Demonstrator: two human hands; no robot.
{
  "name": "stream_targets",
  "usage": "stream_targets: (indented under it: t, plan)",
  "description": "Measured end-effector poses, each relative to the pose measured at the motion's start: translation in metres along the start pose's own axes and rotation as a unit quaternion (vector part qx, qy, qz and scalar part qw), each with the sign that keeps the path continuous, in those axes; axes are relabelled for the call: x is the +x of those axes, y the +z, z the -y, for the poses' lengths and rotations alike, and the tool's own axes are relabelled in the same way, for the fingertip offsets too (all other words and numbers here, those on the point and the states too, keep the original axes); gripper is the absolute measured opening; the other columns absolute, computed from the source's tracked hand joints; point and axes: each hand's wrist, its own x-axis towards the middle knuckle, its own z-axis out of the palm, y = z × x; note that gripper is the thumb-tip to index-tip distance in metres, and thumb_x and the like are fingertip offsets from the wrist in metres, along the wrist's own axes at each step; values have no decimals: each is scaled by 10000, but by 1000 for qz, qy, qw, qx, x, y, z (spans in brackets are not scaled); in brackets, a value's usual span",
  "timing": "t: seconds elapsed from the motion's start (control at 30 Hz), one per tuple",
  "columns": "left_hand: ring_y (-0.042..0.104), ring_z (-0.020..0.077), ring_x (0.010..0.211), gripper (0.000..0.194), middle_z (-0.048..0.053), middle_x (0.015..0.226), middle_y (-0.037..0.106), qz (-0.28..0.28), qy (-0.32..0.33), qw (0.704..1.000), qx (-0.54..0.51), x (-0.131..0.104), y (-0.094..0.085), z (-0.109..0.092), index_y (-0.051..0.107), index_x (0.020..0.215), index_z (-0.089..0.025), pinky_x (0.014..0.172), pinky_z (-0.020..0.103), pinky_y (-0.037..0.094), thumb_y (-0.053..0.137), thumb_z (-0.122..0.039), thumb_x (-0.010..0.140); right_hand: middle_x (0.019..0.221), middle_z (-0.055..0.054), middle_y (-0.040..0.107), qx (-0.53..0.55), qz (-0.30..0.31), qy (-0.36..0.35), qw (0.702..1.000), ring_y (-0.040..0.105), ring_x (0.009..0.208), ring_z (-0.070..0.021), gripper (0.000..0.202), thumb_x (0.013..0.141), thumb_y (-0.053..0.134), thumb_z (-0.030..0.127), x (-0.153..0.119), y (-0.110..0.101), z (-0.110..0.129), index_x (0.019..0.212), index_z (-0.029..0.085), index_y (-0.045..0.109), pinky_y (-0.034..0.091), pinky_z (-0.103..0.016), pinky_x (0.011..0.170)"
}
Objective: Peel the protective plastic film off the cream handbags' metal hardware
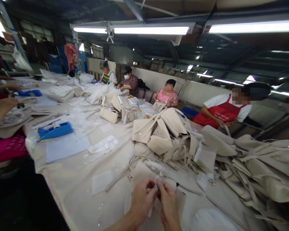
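Low in the head view, my left hand (pixel 142 196) and my right hand (pixel 167 195) meet over a beige bag (pixel 141 171) on the covered table. Thumbs and fingers of both hands pinch a small white, translucent piece (pixel 157 180) between them. Its exact shape is too small to tell. The bag lies partly under my hands, with its looped strap to the upper left. A white sheet (pixel 102 182) is on the table left of my hands.
Beige bags (pixel 168 131) are heaped beyond my hands, with another large pile (pixel 267 160) at the right. A blue tray (pixel 55 130) stands at the left. Several people sit around the table (pixel 74 179); another person's hand (pixel 6 104) shows at the left edge.
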Motion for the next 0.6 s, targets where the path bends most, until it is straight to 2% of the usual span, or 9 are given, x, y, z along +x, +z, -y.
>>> stream_targets:
  t: [0.03, 0.13, 0.23, 0.33, 0.4, 0.5, 0.6]
  plan:
    - [589, 170, 718, 40, 9, 718, 651, -8, -24, 999, -35, 4, 2, 4, 606, 749, -194, 684, 271, 446, 591, -187, 713, 513, 44, 518, -3, 10, 7, 1000, 428, 501, -118, 410, 614, 729, 567, 0, -2, 1, 643, 166, 652, 356, -244, 469]
    - [535, 141, 607, 140, -23, 617, 571, 0, -87, 988, -129, 14, 8, 15, 546, 705, -185, 579, 252, 396, 658, -161, 624, 528, 38, 541, -12, 19, 22, 1000, 416, 504, -110, 437, 592, 737, 583, 0, -6, 5, 684, 161, 670, 340, -236, 473]
    - [506, 124, 587, 189, -29, 597, 559, 25, -122, 972, -199, 19, 11, 21, 570, 693, -168, 568, 244, 362, 702, -149, 560, 572, 15, 614, -5, 13, 12, 1000, 505, 533, -141, 449, 544, 768, 577, 2, -8, 4, 719, 179, 655, 395, -247, 506]
    - [515, 126, 613, 217, -8, 649, 607, 39, -144, 957, -251, 17, 12, 20, 617, 723, -152, 599, 249, 361, 743, -215, 558, 535, 21, 603, -5, -9, -15, 1000, 550, 525, -172, 434, 541, 761, 595, 2, -9, 2, 664, 213, 594, 427, -270, 511]
    - [518, 131, 626, 230, 3, 677, 627, 40, -148, 953, -263, 15, 12, 18, 635, 745, -146, 623, 259, 370, 741, -289, 599, 548, 13, 612, -49, -23, -46, 997, 560, 543, -183, 406, 596, 719, 602, 2, -10, 3, 643, 216, 602, 438, -284, 535]
    - [501, 134, 635, 221, -11, 654, 607, 26, -122, 962, -241, 16, 11, 15, 644, 723, -151, 643, 265, 370, 716, -348, 652, 654, -25, 684, -139, -37, -84, 986, 598, 656, -218, 363, 668, 663, 569, 1, -12, 7, 673, 208, 696, 458, -317, 653]
    - [495, 140, 651, 181, -14, 632, 591, 20, -82, 974, -212, 18, 8, 15, 637, 684, -156, 651, 266, 370, 706, -322, 659, 702, -42, 721, -153, -30, -66, 986, 610, 720, -244, 349, 657, 669, 547, 0, -11, 12, 673, 206, 744, 448, -337, 714]
